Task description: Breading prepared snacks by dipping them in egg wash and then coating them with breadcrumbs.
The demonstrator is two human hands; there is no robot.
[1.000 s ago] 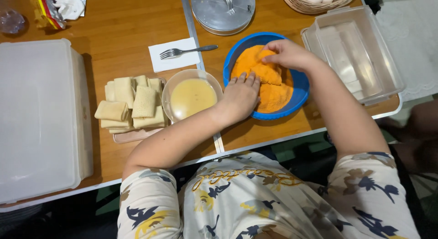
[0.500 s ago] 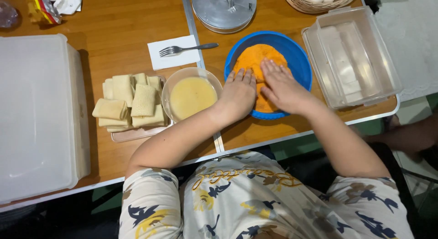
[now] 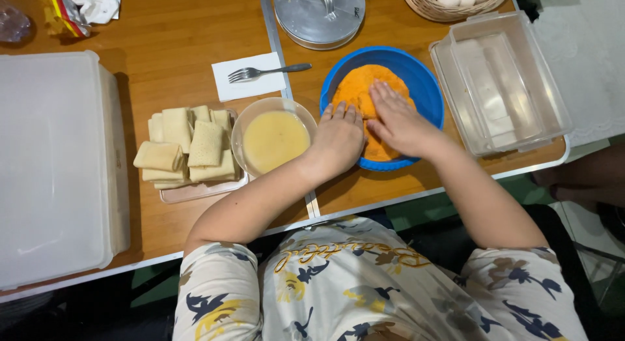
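A blue bowl [image 3: 426, 87] holds orange breadcrumbs [image 3: 357, 88]. My right hand [image 3: 398, 119] lies flat on the crumbs with its fingers spread. Beside it my left hand [image 3: 338, 138] presses on the bowl's near left side, fingers together and partly in the crumbs. Whether a piece lies under the hands is hidden. Left of the bowl stands a glass bowl of pale yellow batter [image 3: 273, 139]. Further left a small tray [image 3: 195, 192] carries several folded pale wrappers [image 3: 189, 145].
A fork [image 3: 267, 71] rests on a white napkin [image 3: 250, 87]. A clear plastic container [image 3: 498, 80] sits at the right, a large white lidded box [image 3: 55, 165] at the left. A metal lid [image 3: 319, 15] and a basket of eggs [image 3: 449, 2] are at the back.
My right hand has drawn back from the far side of the crumbs to their middle and flattened. My left hand has shifted onto the bowl's edge beside it.
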